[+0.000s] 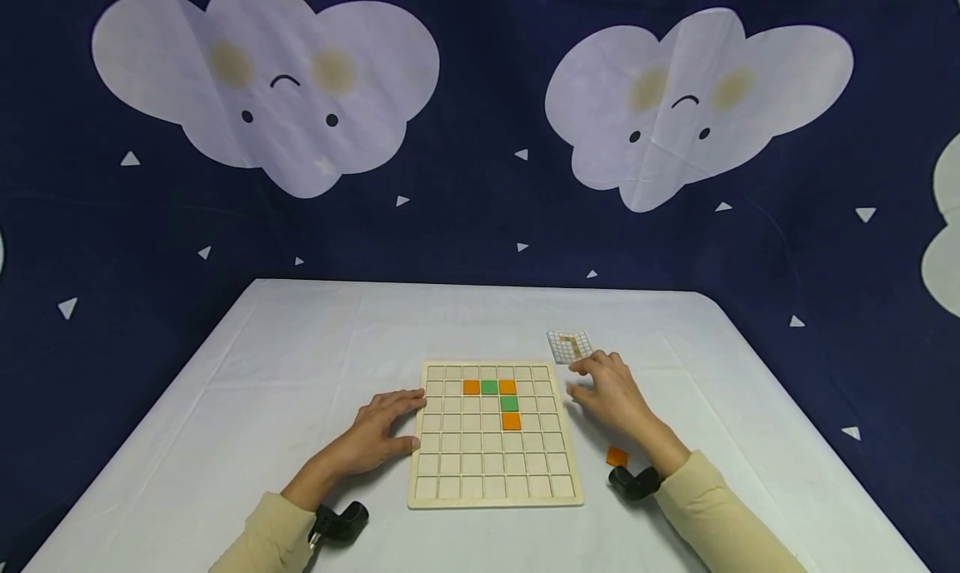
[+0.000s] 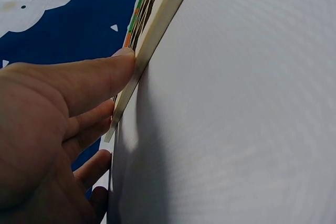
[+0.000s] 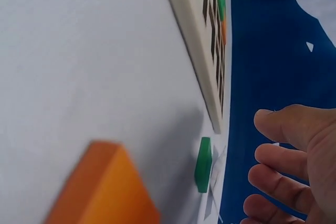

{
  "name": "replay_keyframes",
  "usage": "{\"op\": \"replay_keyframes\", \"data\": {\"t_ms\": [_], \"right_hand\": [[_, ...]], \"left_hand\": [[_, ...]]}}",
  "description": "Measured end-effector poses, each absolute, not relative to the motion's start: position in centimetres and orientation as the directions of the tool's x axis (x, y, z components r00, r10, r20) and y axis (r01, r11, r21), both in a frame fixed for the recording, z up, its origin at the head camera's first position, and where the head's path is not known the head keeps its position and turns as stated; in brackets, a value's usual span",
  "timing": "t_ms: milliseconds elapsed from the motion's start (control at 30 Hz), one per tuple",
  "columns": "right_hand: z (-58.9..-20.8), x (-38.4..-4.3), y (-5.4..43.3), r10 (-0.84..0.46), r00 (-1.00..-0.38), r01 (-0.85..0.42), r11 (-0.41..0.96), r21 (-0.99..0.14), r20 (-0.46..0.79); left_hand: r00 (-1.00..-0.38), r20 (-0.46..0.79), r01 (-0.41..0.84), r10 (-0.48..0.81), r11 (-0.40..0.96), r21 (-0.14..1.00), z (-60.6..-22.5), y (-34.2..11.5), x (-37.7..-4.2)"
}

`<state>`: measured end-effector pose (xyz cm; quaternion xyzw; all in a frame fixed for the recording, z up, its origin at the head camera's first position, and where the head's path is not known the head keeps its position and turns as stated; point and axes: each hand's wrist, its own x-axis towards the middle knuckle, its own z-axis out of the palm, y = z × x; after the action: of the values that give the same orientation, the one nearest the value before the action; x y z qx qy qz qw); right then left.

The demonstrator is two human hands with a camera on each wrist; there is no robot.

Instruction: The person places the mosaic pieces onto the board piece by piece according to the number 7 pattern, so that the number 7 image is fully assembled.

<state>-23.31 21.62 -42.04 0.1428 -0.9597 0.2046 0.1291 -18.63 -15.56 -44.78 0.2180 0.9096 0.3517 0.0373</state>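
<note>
A wooden grid board (image 1: pixel 480 465) lies flat on the table. In its upper part, an orange, a green and an orange tile form a row; a green tile (image 1: pixel 509 404) and an orange tile (image 1: pixel 511 421) run down from the row's right end. Along the board's left edge my left hand (image 1: pixel 374 436) rests, thumb and fingertips touching the rim, fingers fairly straight. My right hand (image 1: pixel 613 392) hovers right of the board, thumb and fingers apart with nothing between them. The right wrist view shows a loose green tile (image 3: pixel 203 165) near that hand; in the head view it is hidden.
A small pattern card (image 1: pixel 568 346) with a printed grid lies beyond my right fingertips. Another orange tile (image 1: pixel 617 456) sits on the white table (image 1: pixel 360 323) below my right forearm. A dark blue cloth (image 1: pixel 465 248) with clouds hangs behind the table's far edge.
</note>
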Motion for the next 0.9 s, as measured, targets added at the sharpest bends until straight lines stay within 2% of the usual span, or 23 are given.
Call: {"op": "replay_keyframes", "data": {"t_ms": [300,900], "right_hand": [[-42.6,-23.9,22.4,-0.216,-0.927,-0.32,0.881,-0.347,0.306],[-42.9,-24.1,23.1,-0.205,-0.957,-0.267,0.9,-0.344,0.205]], "left_hand": [[-0.904,0.077,0.363,0.42,0.659,0.659,-44.8,-15.6,-18.6],[-0.899,0.103,0.382,0.425,0.648,0.659,-44.9,-15.6,-18.6]]}}
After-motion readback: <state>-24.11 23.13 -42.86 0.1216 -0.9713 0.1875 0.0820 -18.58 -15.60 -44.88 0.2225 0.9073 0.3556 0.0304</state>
